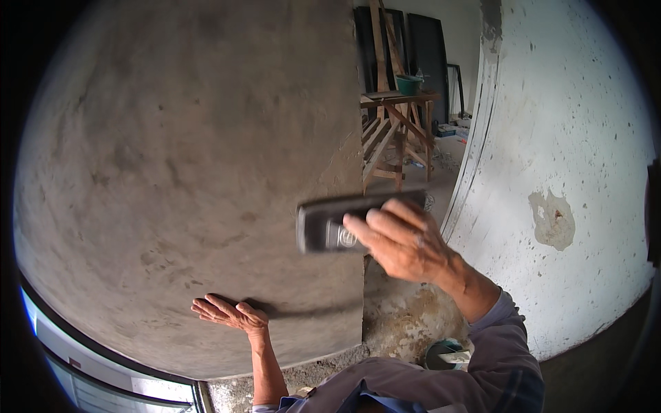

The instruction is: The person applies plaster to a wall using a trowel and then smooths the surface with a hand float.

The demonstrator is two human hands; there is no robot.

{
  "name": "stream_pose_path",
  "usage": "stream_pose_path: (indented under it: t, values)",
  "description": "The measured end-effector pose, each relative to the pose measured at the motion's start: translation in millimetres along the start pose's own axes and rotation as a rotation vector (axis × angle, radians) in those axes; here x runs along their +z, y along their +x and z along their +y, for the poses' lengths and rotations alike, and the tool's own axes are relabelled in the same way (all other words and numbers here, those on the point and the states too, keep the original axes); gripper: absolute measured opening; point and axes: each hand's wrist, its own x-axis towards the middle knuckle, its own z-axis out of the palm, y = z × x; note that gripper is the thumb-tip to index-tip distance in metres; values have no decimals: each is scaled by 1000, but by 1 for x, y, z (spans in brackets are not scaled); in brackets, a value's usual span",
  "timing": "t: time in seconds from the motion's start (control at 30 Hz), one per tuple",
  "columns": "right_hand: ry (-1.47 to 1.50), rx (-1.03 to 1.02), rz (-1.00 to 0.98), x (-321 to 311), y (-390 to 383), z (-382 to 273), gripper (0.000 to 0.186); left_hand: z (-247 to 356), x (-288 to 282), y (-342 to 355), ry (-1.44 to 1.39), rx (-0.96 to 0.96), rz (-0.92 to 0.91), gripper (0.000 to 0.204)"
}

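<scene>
A black plastering float (320, 227) is in the grip of my right hand (413, 241), whose fingers wrap over its back. The float is slightly blurred and crosses the right edge of a grey plastered wall (227, 158); whether it touches the plaster I cannot tell. Lower down, my left hand (231, 314) rests on or very near the same wall, fingers stretched out to the left and holding nothing. The plaster around it shows darker patches and small marks.
Below the wall's right corner stands a bucket (441, 354) with a pale tool in it. Through the opening are a wooden trestle (399, 131), a green basin (408, 85) and dark panels (427, 65). A stained white wall (564, 138) rises at right; a window frame (103, 365) lies lower left.
</scene>
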Motion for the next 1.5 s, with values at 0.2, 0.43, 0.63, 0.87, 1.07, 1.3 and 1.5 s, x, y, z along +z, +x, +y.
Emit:
stream_pose_path:
  t: [0.2,0.43,0.63,0.87,1.07,1.3,1.5]
  values:
    - [-191,165,173,-19,21,33,55,-1,-1,0,9,-8,-4,79]
    - [-8,-37,-68,-13,40,-3,36,-5,-1,-3,-16,8,-21,72]
    - [-264,38,112,-38,78,24,49,-3,-3,0,-24,27,-12,72]
    - [-27,8,-83,-23,46,-7,52,-4,4,-1,-37,24,22,73]
    - [-210,30,-10,-35,75,21,53,-3,-1,0,-30,45,8,73]
    - [-62,206,12,6,-8,-32,67,-6,2,0,-37,19,24,71]
    - [-301,25,113,19,12,4,52,-4,5,-1,-54,38,22,72]
